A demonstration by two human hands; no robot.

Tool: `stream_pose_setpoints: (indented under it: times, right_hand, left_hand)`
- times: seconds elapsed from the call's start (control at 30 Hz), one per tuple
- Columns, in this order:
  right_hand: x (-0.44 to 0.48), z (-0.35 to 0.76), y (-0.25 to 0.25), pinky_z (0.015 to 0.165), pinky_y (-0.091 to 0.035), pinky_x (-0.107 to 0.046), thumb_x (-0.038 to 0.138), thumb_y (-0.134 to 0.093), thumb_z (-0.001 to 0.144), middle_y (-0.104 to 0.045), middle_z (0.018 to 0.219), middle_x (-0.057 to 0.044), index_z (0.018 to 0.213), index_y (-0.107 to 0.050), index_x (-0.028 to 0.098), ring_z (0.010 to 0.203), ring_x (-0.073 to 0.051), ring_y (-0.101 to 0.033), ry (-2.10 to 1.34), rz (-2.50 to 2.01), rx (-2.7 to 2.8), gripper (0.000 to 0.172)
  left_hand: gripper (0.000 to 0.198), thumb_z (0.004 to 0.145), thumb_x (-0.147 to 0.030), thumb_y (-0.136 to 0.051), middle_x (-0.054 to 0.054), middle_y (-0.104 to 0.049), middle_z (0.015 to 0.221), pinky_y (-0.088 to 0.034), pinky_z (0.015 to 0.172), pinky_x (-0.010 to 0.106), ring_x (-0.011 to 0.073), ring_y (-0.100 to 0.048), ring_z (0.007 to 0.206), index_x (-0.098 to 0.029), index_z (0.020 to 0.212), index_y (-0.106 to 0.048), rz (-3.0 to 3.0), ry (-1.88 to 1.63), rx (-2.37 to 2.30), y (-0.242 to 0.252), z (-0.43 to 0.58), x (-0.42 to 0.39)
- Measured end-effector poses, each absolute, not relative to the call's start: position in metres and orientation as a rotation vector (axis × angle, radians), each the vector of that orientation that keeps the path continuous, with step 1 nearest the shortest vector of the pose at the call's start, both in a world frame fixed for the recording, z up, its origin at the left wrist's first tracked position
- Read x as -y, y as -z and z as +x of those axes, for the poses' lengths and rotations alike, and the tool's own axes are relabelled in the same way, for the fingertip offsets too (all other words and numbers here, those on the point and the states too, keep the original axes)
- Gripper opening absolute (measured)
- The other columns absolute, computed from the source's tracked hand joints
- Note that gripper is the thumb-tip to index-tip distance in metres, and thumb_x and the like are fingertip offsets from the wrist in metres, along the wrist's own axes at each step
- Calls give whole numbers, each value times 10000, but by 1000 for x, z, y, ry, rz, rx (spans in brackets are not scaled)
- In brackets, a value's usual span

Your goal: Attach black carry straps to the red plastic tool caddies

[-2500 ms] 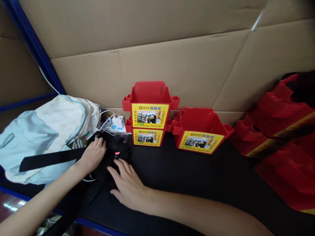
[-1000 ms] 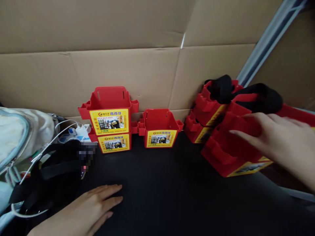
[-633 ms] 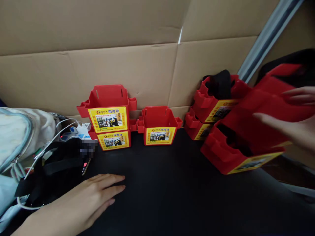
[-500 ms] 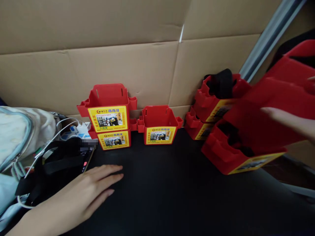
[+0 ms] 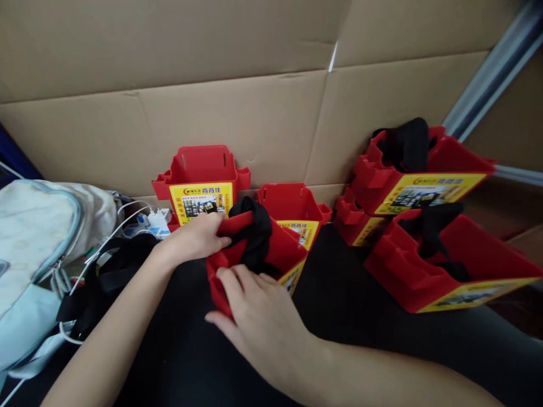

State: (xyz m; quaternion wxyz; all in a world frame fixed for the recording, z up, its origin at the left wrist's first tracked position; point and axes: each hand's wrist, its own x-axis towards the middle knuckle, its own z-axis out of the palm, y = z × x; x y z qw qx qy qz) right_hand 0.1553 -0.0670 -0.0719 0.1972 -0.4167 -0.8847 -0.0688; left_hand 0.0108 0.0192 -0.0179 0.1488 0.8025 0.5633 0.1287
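Both my hands are on a red plastic tool box (image 5: 280,249) with a yellow label, tilted above the black table. My left hand (image 5: 201,234) grips its far left edge, thumb curled toward the rim. My right hand (image 5: 263,316) is wrapped over the near rim, fingers inside and thumb outside. A black strap (image 5: 257,232) hangs over the box's far edge and down inside. Close behind it stands another red tool box (image 5: 292,203), partly covered. Left of that, a stack of red tool boxes (image 5: 203,164) is partly hidden by my left hand.
At the right, two red tool boxes (image 5: 386,186) are stacked, with a black strap on top. In front of them sits a strapped red box (image 5: 475,254). A pale bag (image 5: 38,226), white cables and a power strip (image 5: 148,223) lie left. A cardboard wall (image 5: 237,124) stands behind.
My right hand has brought a red box from the right to the middle. My left hand has moved forward and right onto that box. The view has shifted slightly.
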Motion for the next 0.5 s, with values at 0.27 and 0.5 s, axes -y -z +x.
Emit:
stream_pose_setpoints:
  times: [0.27,0.5]
  right_hand:
    - [11,184,47,702,-463,-273,219,-510,821,-659,854,-24,941,-620,215,772,-148,-623,-322,-1096,2599,163]
    - [-22,181,86,702,-494,-327,31,-682,564,-644,1086,-81,1117,-599,229,891,-238,-637,-116,-938,3021,593]
  left_hand:
    - [253,734,-168,-496,51,-657,977,-466,782,300,226,-605,899,-182,955,-620,2452,-57,-1536,22,-8,-43]
    - [375,695,-55,-460,71,-651,1027,-455,844,307,229,-605,950,-197,1009,-606,2495,-132,-1528,34,-6,-43]
